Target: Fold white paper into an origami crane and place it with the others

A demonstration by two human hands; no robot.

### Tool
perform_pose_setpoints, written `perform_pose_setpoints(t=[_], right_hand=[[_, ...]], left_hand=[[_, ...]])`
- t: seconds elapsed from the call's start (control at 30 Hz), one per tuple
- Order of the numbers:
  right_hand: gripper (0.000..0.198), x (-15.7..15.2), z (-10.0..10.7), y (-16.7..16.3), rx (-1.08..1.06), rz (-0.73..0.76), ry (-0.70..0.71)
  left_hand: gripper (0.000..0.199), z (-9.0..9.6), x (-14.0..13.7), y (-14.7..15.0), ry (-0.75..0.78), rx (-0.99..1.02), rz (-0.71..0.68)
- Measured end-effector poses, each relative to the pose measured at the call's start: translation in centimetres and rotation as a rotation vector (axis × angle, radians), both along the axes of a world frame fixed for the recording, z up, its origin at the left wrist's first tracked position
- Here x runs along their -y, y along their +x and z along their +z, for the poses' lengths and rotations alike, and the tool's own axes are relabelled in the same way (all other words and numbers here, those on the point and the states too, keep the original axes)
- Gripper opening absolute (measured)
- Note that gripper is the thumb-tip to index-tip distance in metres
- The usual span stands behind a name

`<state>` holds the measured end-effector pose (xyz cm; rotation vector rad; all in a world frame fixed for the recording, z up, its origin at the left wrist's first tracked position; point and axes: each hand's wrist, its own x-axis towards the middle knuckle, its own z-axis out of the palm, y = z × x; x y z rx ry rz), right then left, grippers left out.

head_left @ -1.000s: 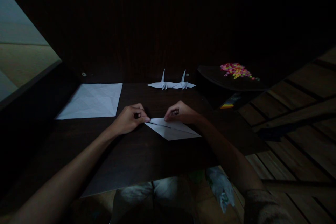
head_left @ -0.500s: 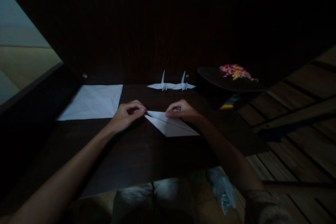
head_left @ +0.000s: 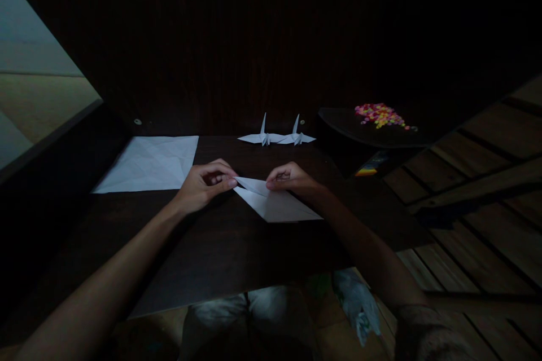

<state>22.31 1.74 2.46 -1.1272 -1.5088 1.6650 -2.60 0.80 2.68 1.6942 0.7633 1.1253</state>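
Note:
A white sheet of folded paper (head_left: pixel 288 207), roughly kite-shaped, is held between my two hands just over the dark table. My left hand (head_left: pixel 209 181) pinches its pointed left tip between thumb and forefinger. On the upper edge, my right hand (head_left: pixel 293 178) grips the paper with thumb and curled fingers. A slit between two layers shows near the left tip. Beyond my hands, two white paper cranes (head_left: pixel 265 139) stand side by side at the back of the table. To the left lies a creased white paper sheet (head_left: pixel 146 164), flat and unfolded.
A dark curved shelf (head_left: pixel 339 121) at the right bears a heap of small colourful pieces (head_left: pixel 381 115). Behind the dark wooden table (head_left: pixel 203 259) rises a dark panel. A plastic bag (head_left: pixel 358 304) is below the front edge, and wooden slats (head_left: pixel 486 248) lie to the right.
The gap between the paper's layers near the left tip has become shorter and wider, and the line that ran on toward the right tip is fainter. Both hands stay almost in place.

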Motion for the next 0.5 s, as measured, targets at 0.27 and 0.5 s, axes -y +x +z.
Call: perform_pose_setpoints(t=[0.27,0.5], right_hand=[[0.029,0.07,-0.31,-0.3,0.0,0.021,-0.007],[0.026,0.25,0.03,-0.45,0.021,0.01,0.033]], left_hand=[[0.013,0.22,0.05,-0.03,0.013,-0.024,-0.004],[0.02,0.39,0.06,-0.06,0.007,-0.043,0.019]])
